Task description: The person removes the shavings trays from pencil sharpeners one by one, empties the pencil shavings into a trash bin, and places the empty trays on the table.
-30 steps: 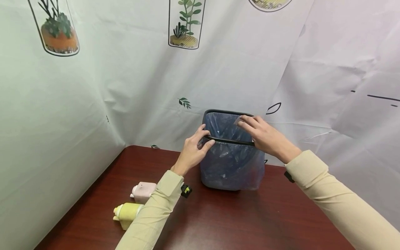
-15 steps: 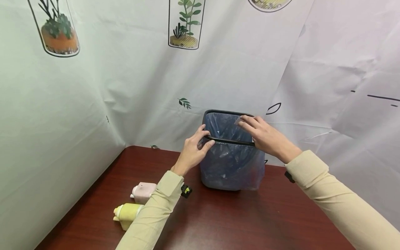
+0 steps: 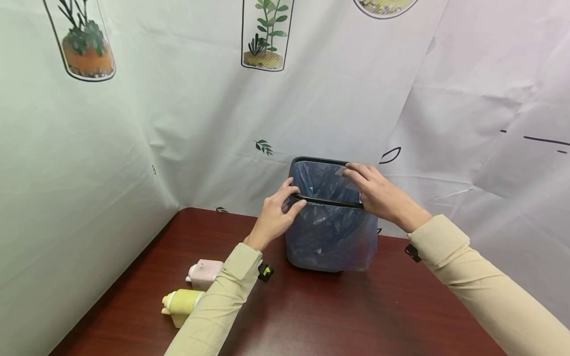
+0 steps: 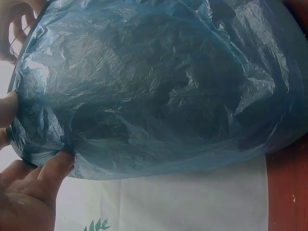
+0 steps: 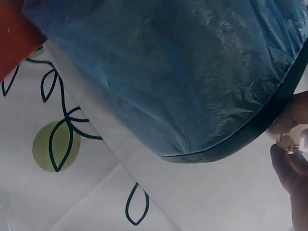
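A bin lined with a translucent blue bag (image 3: 329,232) stands on the table, and the bag hangs over its outside below a black rim (image 3: 327,201). At the rim's left front corner the left hand (image 3: 273,217) grips it, fingers and thumb bent around; the left wrist view shows this hand (image 4: 31,199) at the bag's edge. By the right side of the opening, the right hand (image 3: 383,195) pinches a small clear piece (image 3: 340,171). In the right wrist view that piece (image 5: 290,140) is between finger and thumb, beside the dark rim (image 5: 269,115).
A pink bottle-like object (image 3: 206,273) and a yellow one (image 3: 183,302) lie on the dark red table (image 3: 311,316), close to the left forearm. White cloth (image 3: 200,123) printed with plants hangs behind the bin and along the left side.
The right hand's fingers have shifted slightly up and right, and more of the clear piece shows beneath them. The left hand and the bin stay where they were.
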The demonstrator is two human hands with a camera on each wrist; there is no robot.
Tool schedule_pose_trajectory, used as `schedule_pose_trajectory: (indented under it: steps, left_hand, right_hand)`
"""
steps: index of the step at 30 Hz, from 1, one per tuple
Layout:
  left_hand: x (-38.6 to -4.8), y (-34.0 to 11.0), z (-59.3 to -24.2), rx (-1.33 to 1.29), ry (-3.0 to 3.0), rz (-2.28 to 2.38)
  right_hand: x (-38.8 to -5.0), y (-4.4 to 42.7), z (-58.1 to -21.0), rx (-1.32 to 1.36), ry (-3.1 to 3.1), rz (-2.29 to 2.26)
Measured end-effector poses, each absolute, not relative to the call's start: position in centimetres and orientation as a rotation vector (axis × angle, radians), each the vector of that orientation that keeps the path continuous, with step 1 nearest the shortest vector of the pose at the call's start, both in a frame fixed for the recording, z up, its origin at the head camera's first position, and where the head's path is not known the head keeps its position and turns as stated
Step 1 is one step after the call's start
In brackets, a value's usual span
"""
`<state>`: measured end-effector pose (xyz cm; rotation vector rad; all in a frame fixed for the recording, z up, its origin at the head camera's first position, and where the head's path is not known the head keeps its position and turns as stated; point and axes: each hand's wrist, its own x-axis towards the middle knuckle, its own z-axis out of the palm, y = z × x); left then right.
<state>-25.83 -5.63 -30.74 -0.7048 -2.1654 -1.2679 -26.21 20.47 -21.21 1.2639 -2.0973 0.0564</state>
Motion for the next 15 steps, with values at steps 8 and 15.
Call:
schedule_pose_trajectory:
  steps: [8, 15]
  left_hand:
    - [-25.84, -5.60, -30.76, -0.704, -2.166, -1.264]
    - [-25.74, -5.57, -30.67, -0.704, -2.170, -1.275]
  right_hand:
    - [-26.28, 20.60, -21.44, 1.210, -2.148, 0.204]
    - [-25.93, 20.84, -21.63, 1.130, -2.232, 0.289]
